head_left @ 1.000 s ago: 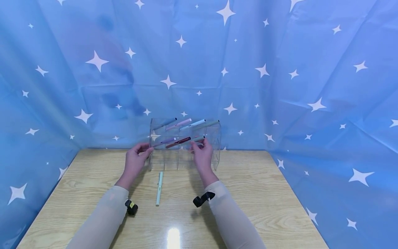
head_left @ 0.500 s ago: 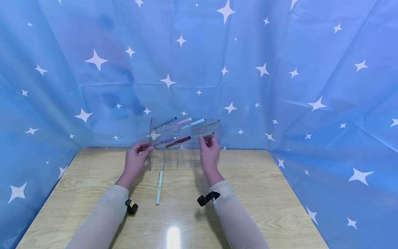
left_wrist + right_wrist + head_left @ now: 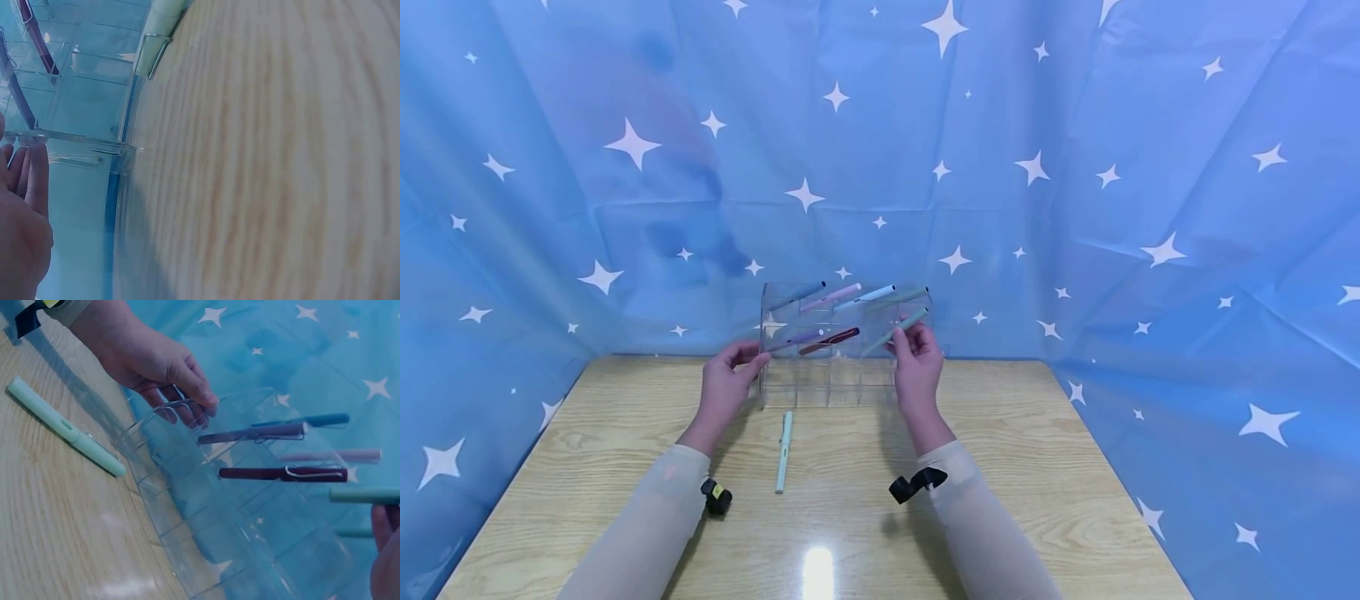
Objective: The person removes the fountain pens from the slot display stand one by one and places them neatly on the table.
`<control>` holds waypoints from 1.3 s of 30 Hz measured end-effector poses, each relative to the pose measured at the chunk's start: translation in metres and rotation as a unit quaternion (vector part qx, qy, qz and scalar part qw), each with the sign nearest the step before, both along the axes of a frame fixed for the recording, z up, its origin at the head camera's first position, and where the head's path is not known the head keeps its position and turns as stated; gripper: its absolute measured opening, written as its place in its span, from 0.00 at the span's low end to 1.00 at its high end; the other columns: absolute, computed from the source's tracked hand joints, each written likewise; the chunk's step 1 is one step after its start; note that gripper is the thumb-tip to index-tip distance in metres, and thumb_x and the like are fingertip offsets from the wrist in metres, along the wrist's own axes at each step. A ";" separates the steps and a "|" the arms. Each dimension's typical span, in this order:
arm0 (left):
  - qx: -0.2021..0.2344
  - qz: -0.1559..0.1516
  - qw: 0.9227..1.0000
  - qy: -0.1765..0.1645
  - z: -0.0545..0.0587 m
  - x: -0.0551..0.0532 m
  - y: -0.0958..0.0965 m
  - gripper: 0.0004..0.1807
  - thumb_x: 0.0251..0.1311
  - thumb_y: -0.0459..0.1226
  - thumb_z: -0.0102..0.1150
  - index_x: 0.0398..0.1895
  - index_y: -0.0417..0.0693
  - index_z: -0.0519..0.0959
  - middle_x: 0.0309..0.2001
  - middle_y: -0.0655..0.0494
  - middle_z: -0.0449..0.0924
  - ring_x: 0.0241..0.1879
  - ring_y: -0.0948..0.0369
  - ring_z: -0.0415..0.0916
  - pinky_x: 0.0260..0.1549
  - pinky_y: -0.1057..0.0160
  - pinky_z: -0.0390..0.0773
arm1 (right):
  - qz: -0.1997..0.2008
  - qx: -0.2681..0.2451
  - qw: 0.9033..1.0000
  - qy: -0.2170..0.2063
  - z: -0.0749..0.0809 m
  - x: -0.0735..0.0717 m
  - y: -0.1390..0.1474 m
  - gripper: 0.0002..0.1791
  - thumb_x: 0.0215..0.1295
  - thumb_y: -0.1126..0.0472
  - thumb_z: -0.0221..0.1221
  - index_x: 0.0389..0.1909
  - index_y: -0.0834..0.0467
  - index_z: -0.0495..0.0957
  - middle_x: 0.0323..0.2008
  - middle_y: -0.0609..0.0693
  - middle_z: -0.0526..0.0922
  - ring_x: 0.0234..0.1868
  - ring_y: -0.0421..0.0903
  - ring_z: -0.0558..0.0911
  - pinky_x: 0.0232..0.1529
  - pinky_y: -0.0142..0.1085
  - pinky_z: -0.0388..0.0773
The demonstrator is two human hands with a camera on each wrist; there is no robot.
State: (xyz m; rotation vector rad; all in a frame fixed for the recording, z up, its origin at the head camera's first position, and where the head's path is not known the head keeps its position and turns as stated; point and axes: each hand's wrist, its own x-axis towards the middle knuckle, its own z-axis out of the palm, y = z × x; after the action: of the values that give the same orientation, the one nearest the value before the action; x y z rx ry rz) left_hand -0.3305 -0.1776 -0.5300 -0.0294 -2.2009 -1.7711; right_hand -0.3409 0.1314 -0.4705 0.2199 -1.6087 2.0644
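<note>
A clear, compartmented pen rack (image 3: 812,398) stands toward the back of the table. My left hand (image 3: 727,377) grips its left side wall, thumb in front and fingers behind; the right wrist view shows this hand (image 3: 147,362) at the wall too. Between thumb and fingers, my right hand (image 3: 919,368) pinches a green pen (image 3: 914,317) at the rack's right part, its far-left end low and its right end raised. Left of it in the same tier lie a dark red pen (image 3: 830,342) and a purple pen (image 3: 805,337).
The top tier carries a dark blue pen (image 3: 807,292), a pink pen (image 3: 842,294), a light blue pen (image 3: 876,295) and another green pen (image 3: 912,295). A mint pen (image 3: 784,454) lies on the wooden table (image 3: 1037,467) before the rack. Behind hangs a starry blue curtain (image 3: 880,150).
My right hand has moved right with the green pen, whose right end has risen so it slants more steeply. My left hand and the rack have stayed put.
</note>
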 end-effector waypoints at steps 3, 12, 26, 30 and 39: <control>0.001 0.002 1.000 -0.002 0.000 0.000 0.000 0.20 0.74 0.47 0.74 0.60 0.44 0.87 0.53 0.45 0.89 0.46 0.63 0.84 0.34 0.73 0.84 | 0.008 0.006 1.000 -0.007 0.000 0.003 0.001 0.15 0.79 0.70 0.66 0.59 0.74 0.80 0.47 0.62 0.85 0.43 0.44 0.86 0.51 0.39 0.92; 0.011 0.000 1.000 -0.004 -0.002 -0.002 0.000 0.21 0.74 0.48 0.74 0.60 0.43 0.87 0.52 0.44 0.89 0.48 0.51 0.87 0.36 0.70 0.87 | 0.039 0.013 0.999 -0.024 -0.001 0.011 0.001 0.14 0.76 0.70 0.69 0.57 0.72 0.82 0.51 0.71 0.86 0.44 0.45 0.88 0.53 0.44 0.92; 0.010 -0.002 1.000 0.001 -0.002 -0.002 0.000 0.19 0.75 0.44 0.73 0.60 0.42 0.87 0.51 0.44 0.89 0.48 0.46 0.87 0.40 0.61 0.91 | 0.046 0.068 0.995 -0.054 -0.006 0.021 0.001 0.13 0.73 0.70 0.72 0.54 0.69 0.86 0.44 0.58 0.89 0.43 0.45 0.87 0.51 0.39 0.93; 0.009 -0.003 1.000 0.004 -0.002 -0.001 0.000 0.19 0.75 0.44 0.73 0.60 0.42 0.87 0.51 0.44 0.89 0.48 0.47 0.87 0.38 0.67 0.89 | 0.045 0.094 0.993 -0.060 -0.009 0.024 0.001 0.12 0.72 0.69 0.73 0.52 0.68 0.87 0.42 0.57 0.89 0.41 0.44 0.86 0.46 0.37 0.93; 0.006 -0.006 1.000 0.004 -0.002 -0.002 -0.001 0.22 0.75 0.46 0.74 0.62 0.41 0.87 0.52 0.44 0.89 0.46 0.56 0.87 0.35 0.72 0.86 | 0.079 0.109 0.988 -0.070 -0.015 0.031 -0.007 0.11 0.72 0.69 0.73 0.51 0.67 0.87 0.43 0.57 0.90 0.41 0.44 0.88 0.45 0.40 0.94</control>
State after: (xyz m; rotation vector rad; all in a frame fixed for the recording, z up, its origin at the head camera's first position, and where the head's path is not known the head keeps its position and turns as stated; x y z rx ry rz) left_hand -0.3322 -0.1783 -0.5323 -0.0475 -2.1892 -1.7878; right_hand -0.3101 0.1243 -0.4851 0.2920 -1.9614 2.0575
